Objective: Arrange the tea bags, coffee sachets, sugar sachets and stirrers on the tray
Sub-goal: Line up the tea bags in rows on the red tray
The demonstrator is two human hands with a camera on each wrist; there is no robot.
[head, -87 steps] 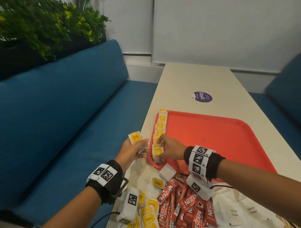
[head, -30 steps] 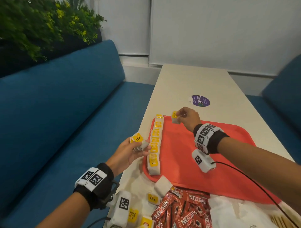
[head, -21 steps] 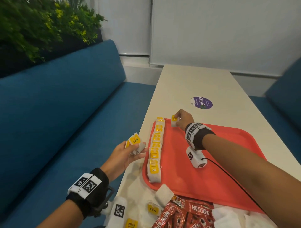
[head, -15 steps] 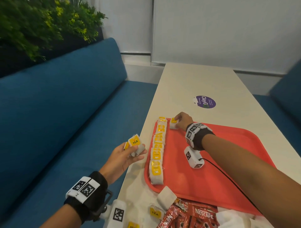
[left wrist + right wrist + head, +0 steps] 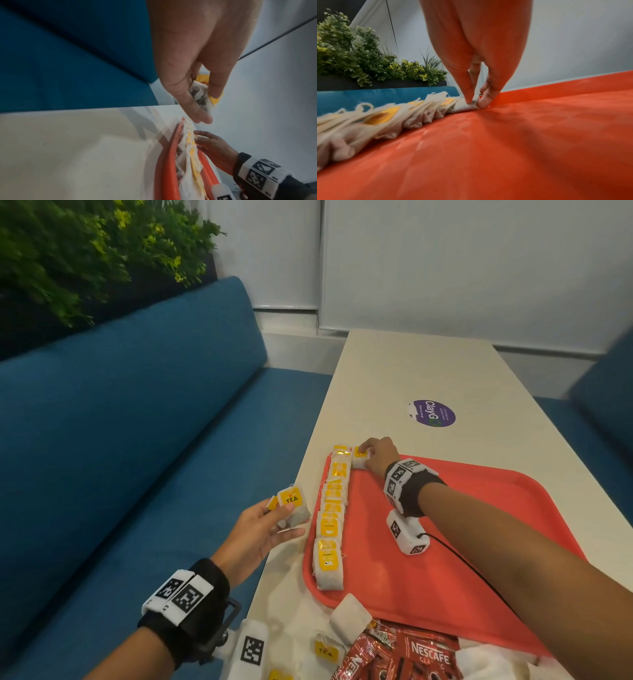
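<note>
A red tray (image 5: pixel 445 546) lies on the pale table. Along its left edge runs a row of several tea bags (image 5: pixel 330 518) with yellow tags, seen close up as the tea bag row (image 5: pixel 388 116). At the tray's far left corner my right hand (image 5: pixel 375 457) pinches one tea bag (image 5: pixel 359 458) down on the tray floor, thumb and fingers on the tea bag (image 5: pixel 467 106). My left hand (image 5: pixel 263 529) hovers off the table's left edge and grips a small stack of tea bags (image 5: pixel 293 505); the same held tea bags (image 5: pixel 203 93) show under its fingers.
Loose tea bags (image 5: pixel 325 652), red Nescafe coffee sachets (image 5: pixel 404 655) and white sugar sachets (image 5: pixel 489 659) lie on the table in front of the tray. A purple sticker (image 5: pixel 432 413) marks the far table. A blue bench (image 5: pixel 120 457) runs along the left.
My right hand carried a tea bag from the near end of the row to the tray's far left corner and lowered it onto the tray. My left hand stayed beside the tray with its tea bags.
</note>
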